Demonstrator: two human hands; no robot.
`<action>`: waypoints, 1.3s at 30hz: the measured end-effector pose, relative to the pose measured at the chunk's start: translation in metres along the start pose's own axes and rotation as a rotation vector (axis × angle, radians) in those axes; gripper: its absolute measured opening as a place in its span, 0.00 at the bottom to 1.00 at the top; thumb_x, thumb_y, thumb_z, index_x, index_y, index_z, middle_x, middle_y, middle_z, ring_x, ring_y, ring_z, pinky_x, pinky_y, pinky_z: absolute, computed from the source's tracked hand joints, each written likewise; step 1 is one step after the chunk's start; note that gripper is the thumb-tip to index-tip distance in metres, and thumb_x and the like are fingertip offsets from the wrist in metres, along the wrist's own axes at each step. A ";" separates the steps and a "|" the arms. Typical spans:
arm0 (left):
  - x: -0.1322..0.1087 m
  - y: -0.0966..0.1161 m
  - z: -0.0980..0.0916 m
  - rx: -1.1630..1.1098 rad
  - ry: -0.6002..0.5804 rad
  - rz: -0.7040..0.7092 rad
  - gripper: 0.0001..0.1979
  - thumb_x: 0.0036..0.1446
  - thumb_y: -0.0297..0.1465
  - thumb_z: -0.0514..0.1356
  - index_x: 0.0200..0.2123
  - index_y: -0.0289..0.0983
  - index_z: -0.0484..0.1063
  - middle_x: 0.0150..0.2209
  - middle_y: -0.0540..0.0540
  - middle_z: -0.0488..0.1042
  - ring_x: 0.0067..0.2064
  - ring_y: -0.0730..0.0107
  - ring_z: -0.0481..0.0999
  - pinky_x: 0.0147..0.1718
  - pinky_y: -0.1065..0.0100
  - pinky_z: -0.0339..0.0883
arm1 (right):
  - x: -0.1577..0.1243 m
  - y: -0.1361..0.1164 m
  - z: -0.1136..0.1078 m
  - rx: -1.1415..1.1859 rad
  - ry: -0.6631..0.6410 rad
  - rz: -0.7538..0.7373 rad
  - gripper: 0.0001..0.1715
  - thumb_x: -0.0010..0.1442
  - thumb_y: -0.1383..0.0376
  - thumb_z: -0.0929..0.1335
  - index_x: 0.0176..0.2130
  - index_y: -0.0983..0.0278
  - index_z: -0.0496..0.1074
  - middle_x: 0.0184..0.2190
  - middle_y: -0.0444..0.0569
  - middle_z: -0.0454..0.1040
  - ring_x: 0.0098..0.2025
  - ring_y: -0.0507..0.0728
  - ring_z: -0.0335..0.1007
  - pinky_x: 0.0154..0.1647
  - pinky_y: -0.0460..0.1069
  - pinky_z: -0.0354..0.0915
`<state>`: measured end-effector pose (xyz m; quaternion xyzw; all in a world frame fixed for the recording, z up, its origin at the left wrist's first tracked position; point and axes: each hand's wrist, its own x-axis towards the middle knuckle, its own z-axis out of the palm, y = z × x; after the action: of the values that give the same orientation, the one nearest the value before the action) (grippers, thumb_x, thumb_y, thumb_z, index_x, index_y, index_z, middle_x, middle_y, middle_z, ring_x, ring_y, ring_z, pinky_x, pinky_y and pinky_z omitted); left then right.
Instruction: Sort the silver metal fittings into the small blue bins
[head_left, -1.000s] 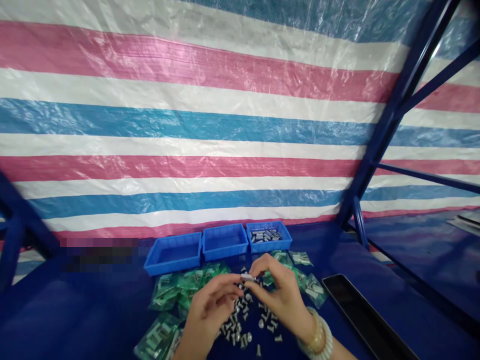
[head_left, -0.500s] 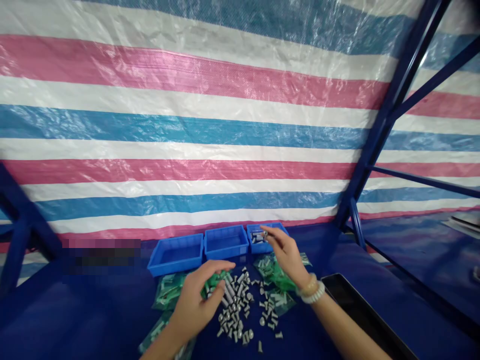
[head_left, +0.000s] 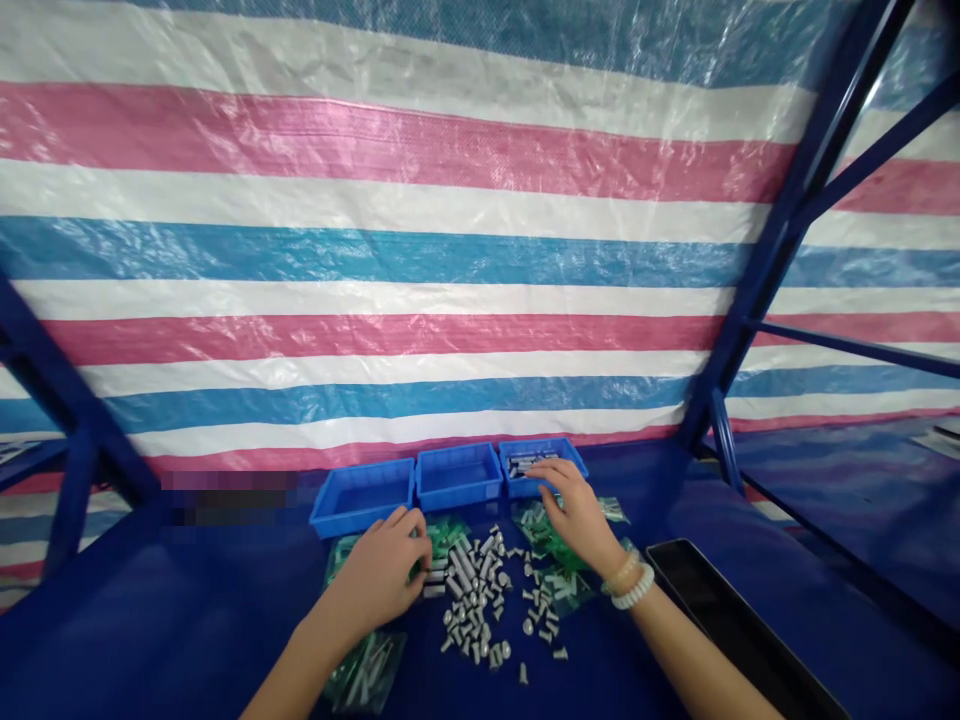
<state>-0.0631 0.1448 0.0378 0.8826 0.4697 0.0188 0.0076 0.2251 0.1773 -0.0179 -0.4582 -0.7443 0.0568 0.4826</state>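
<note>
Grey flat-head bolts (head_left: 472, 600) in a loose heap on the blue table cover (head_left: 150, 620), thinning toward the near side. Latest change: right hand (head_left: 577, 515) down from its raised pinch, now beyond and right of the heap, fingers (head_left: 551, 478) relaxed and part open, tips at the near rim of the rightmost blue plastic tray (head_left: 570, 455). Nothing visibly pinched, fingertips partly hidden at that rim. Small batch of bolts (head_left: 532, 463) inside that tray, lying side by side, beyond the heap. Left hand (head_left: 379, 570) lower too, at the heap's left edge, fingers curled inward, over a clear bag with green print (head_left: 442, 535). Hold unclear: a few loose bolts (head_left: 433, 580) just beside the fingertips, no telling from this view whether anything in the palm. Net effect: bolts in three spots, heap, tray, left-hand edge. Two more blue trays, middle (head_left: 457, 476) and left (head_left: 361, 497), beyond the heap, touching each other. Second bag (head_left: 365, 672) nearer than the heap, left side; third bag (head_left: 536, 530) right of the heap, under the right palm. Beaded bracelets (head_left: 632, 587) on the right wrist. Long black tray (head_left: 712, 610) well right of the heap.
</note>
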 end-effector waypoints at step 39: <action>0.007 0.018 0.010 -0.477 0.618 0.306 0.07 0.56 0.24 0.61 0.36 0.39 0.77 0.31 0.48 0.80 0.32 0.70 0.79 0.35 0.72 0.72 | -0.026 -0.076 0.021 0.924 -0.298 0.534 0.19 0.64 0.53 0.68 0.39 0.67 0.77 0.29 0.50 0.79 0.28 0.54 0.76 0.30 0.47 0.70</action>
<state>-0.0440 0.1401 0.0288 0.8685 0.2960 0.3919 0.0675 0.1642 0.1216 -0.0058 -0.3584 -0.5602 0.5621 0.4916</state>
